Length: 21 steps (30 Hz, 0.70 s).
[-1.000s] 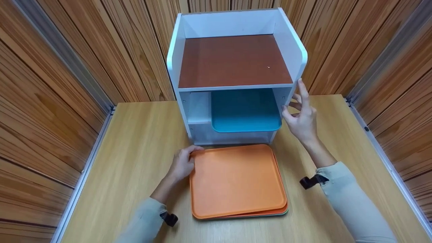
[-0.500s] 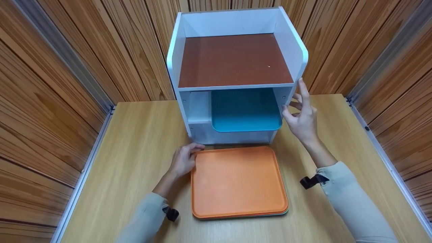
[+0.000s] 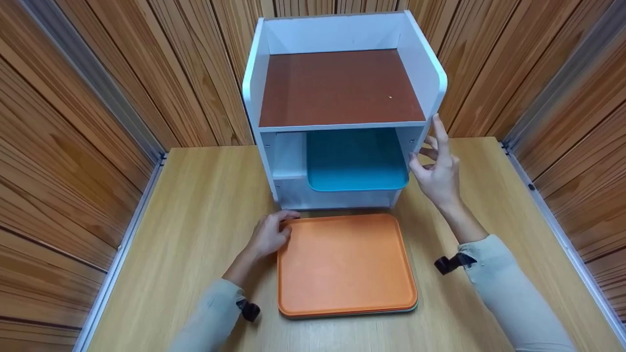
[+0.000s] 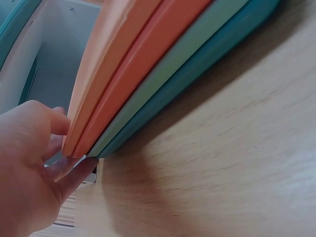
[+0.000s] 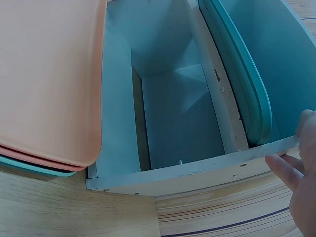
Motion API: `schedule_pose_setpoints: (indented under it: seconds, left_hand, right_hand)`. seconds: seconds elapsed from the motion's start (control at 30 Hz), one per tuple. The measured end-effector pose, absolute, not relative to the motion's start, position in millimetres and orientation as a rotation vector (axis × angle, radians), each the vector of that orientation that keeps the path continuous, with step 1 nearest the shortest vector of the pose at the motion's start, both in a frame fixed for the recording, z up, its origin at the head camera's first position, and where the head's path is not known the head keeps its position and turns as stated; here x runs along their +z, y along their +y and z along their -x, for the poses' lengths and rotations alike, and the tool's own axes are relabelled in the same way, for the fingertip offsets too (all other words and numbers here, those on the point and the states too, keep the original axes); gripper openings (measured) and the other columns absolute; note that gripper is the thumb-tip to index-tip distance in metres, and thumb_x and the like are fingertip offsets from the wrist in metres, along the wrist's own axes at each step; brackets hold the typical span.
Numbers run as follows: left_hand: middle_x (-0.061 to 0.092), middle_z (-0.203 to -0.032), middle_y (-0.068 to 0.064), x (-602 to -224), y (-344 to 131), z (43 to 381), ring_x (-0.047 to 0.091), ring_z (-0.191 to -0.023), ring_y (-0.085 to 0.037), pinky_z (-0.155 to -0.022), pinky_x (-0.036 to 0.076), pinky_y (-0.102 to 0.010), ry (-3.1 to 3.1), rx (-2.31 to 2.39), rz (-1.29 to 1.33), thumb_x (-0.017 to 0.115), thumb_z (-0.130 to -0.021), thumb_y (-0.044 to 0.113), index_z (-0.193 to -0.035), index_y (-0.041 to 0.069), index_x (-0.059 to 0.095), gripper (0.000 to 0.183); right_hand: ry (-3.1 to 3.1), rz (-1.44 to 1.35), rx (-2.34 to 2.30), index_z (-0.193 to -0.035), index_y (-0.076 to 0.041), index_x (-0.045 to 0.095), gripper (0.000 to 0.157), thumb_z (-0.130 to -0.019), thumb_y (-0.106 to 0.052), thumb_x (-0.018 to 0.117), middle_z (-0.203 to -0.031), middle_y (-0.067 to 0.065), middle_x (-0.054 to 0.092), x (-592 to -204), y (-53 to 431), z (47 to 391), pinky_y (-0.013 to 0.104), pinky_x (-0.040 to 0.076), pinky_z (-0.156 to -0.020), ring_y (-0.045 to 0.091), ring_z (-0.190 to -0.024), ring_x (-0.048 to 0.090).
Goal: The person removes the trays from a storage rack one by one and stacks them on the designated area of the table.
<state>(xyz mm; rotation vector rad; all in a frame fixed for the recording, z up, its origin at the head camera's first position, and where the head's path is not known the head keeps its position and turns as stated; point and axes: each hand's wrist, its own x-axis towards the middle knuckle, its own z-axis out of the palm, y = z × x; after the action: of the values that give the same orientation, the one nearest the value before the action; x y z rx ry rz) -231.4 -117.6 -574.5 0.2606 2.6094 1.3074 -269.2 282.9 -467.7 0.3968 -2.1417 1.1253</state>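
A stack of trays lies on the table in front of a small white shelf unit (image 3: 337, 200). An orange tray (image 3: 347, 264) is on top. Below it the left wrist view shows a red-orange tray (image 4: 143, 71), a pale green tray (image 4: 170, 76) and a teal tray (image 4: 197, 69). At the stack's far left corner, my left hand (image 3: 269, 235) holds the rims, its thumb on the near side and fingers round the back edge. My right hand (image 3: 438, 176) grips the unit's right side panel. A blue-green tray (image 3: 357, 161) sits on the middle shelf, its front sticking out.
The unit's top shelf has a brown board (image 3: 342, 88) and raised white sides. Under the blue-green tray is a lower compartment (image 5: 180, 118). Wood-grain walls (image 3: 68, 146) enclose the table (image 3: 195, 195) at the back and both sides.
The top orange tray has shifted slightly toward me and now lines up more closely with the trays below. My left hand has slid a little right. The right hand stays put.
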Motion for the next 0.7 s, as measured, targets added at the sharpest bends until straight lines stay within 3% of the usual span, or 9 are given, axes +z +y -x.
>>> schedule_pose_setpoints:
  seconds: [0.37, 0.53, 0.7]
  left_hand:
    - [0.083, -0.132, -0.014, -573, -117, 229, 0.077, -0.126, -0.032, -0.117, 0.061, -0.055, 2.687, 1.411, -0.276, 0.065, -0.104, -0.003, -0.133, 0.005, 0.080, 0.033]
    - [0.081, -0.138, -0.014, -564, -117, 227, 0.078, -0.122, -0.033, -0.107, 0.067, -0.051, 2.651, 1.523, -0.188, 0.065, -0.104, -0.002, -0.135, 0.008, 0.079, 0.036]
    - [0.077, -0.143, -0.015, -549, -110, 227, 0.074, -0.128, -0.035, -0.112, 0.065, -0.052, 2.602, 1.735, -0.021, 0.066, -0.105, 0.001, -0.139, 0.007, 0.077, 0.036]
  right_hand:
    - [-2.135, -0.438, 1.118, -0.172, -0.004, 0.031, 0.080, -0.104, 0.000, 0.072, -0.145, 0.032, 0.072, -470, 285, 271, 0.005, 0.056, -0.078, 0.052, -0.116, 0.081]
    - [-2.152, -0.405, 1.124, -0.172, -0.006, 0.031, 0.079, -0.105, -0.004, 0.073, -0.146, 0.030, 0.073, -471, 283, 269, 0.005, 0.057, -0.081, 0.049, -0.117, 0.081]
    - [-2.144, -0.388, 1.137, -0.173, -0.007, 0.032, 0.079, -0.105, -0.006, 0.074, -0.147, 0.028, 0.074, -469, 283, 269, 0.005, 0.056, -0.082, 0.049, -0.118, 0.081]
